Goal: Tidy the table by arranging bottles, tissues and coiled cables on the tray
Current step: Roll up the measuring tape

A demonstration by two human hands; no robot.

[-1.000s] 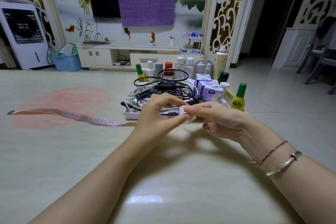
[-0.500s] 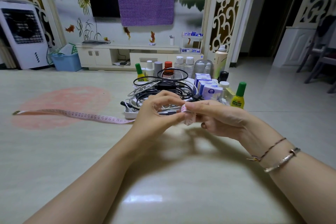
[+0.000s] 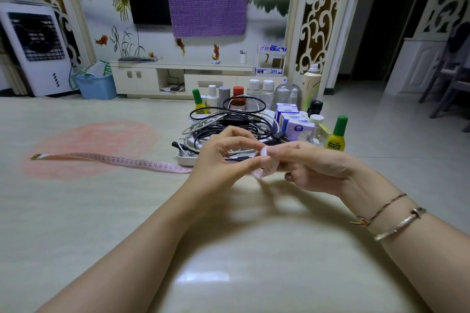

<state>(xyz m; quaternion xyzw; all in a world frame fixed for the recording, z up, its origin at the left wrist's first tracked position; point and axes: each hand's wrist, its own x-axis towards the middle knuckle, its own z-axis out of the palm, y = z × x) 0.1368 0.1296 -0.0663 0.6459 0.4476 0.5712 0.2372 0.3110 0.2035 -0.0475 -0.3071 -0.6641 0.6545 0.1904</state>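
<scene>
Left hand (image 3: 223, 160) and right hand (image 3: 312, 165) pinch tape measure (image 3: 265, 164) start, fingers curled round small roll; tail trails left across counter (image 3: 229, 262); tray (image 3: 184, 159) just behind; I judge loose pinch lets roll spring open; dragged tail may snag cables (image 3: 229, 122).

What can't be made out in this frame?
- Head view: the tray shows only its near left corner; cables and both hands cover the rest.
- The tape measure vanishes behind the left hand; its roll at the right hand is blurred.
- Bottle labels: too small.
</scene>
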